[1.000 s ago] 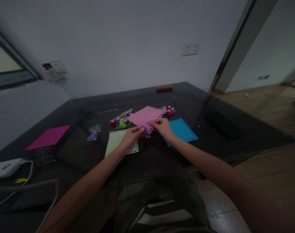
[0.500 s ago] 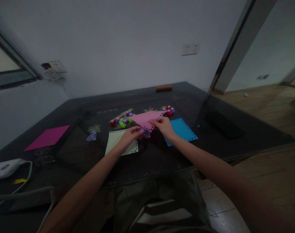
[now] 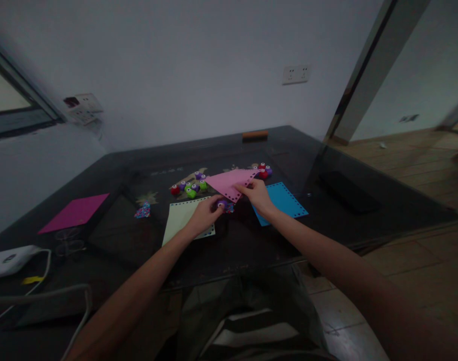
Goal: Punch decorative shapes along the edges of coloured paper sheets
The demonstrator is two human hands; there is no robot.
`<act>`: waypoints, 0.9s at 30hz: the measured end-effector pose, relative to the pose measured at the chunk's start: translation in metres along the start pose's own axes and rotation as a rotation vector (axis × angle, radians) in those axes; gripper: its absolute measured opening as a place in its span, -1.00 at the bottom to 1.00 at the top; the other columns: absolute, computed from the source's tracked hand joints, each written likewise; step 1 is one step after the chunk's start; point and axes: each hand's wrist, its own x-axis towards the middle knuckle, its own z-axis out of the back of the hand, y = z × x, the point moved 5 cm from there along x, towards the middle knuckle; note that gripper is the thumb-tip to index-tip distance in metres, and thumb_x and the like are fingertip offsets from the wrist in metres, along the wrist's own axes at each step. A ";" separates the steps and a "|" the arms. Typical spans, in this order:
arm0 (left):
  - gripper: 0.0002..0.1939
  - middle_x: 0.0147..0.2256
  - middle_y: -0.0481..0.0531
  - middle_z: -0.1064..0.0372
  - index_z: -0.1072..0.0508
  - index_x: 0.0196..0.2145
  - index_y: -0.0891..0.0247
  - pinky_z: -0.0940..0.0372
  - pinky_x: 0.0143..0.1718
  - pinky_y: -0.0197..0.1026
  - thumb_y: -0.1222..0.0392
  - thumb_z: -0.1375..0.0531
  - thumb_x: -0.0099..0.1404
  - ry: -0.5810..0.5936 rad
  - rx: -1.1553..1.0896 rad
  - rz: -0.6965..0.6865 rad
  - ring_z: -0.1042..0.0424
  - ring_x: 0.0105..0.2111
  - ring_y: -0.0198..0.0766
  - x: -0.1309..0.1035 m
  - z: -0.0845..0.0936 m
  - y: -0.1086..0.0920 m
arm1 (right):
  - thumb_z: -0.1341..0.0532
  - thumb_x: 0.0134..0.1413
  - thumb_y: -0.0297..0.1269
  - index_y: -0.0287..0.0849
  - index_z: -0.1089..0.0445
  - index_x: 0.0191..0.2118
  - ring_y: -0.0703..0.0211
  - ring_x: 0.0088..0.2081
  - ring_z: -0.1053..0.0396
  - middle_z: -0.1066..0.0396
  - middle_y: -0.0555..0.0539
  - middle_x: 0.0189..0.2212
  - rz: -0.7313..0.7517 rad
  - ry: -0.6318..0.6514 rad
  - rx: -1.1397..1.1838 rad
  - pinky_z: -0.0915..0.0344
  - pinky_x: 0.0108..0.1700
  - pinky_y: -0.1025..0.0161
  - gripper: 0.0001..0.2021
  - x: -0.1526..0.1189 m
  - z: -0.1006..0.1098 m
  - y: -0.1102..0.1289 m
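Note:
My left hand (image 3: 206,214) is closed on a small round purple toy with an eye on it (image 3: 222,204), just below the pink paper's lower edge. My right hand (image 3: 257,196) pinches the pink paper (image 3: 232,181) near its right edge, thumb on top. That sheet is held tilted above the table, with a row of dark round holes along its edges. A small heap of coloured bits (image 3: 231,208) shows beside the purple toy. Under my left forearm lies a pale green sheet (image 3: 178,215) with holes along its edges; a blue holed sheet (image 3: 283,200) lies right of my right hand.
Several one-eyed toys in green, red and purple (image 3: 191,192) stand behind the green sheet, with more (image 3: 263,173) at the right. A magenta sheet (image 3: 74,213), coloured bits (image 3: 143,210), glasses (image 3: 69,241) and a white device with cable (image 3: 10,260) lie leftward. A black case (image 3: 347,191) lies right.
My left hand has shifted slightly, and more of the purple toy shows at its fingertips. The pink paper stays nearly in place in my right hand, which has moved only a little.

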 end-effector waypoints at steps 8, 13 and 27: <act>-0.70 -0.29 0.04 -0.44 -0.47 -0.14 0.28 -0.22 -0.30 -0.23 0.15 -0.03 0.27 0.075 0.069 0.028 -0.36 -0.36 -0.21 0.003 -0.001 0.007 | -0.35 -0.21 -0.16 -0.29 -0.47 -0.36 0.13 -0.38 -0.42 -0.51 -0.15 -0.38 0.004 -0.005 0.006 -0.35 -0.32 0.21 -0.70 0.001 0.001 0.000; -0.68 -0.41 0.00 -0.36 -0.45 -0.15 0.32 -0.17 -0.50 -0.28 0.12 -0.03 0.27 0.070 -0.080 0.119 -0.25 -0.53 -0.32 0.005 -0.001 0.018 | -0.35 -0.21 -0.16 -0.27 -0.47 -0.38 0.12 -0.37 -0.43 -0.51 -0.13 -0.39 0.013 -0.012 -0.003 -0.34 -0.30 0.20 -0.72 0.003 0.002 -0.002; -0.81 -0.38 0.05 -0.44 -0.41 -0.24 0.29 -0.14 -0.60 -0.39 0.14 -0.11 0.26 0.021 -0.751 0.394 -0.32 -0.56 -0.41 0.005 -0.009 0.030 | -0.36 -0.23 -0.19 -0.27 -0.45 -0.40 0.15 -0.40 -0.41 -0.49 -0.13 -0.40 0.010 -0.016 0.025 -0.34 -0.30 0.19 -0.74 0.002 0.002 0.001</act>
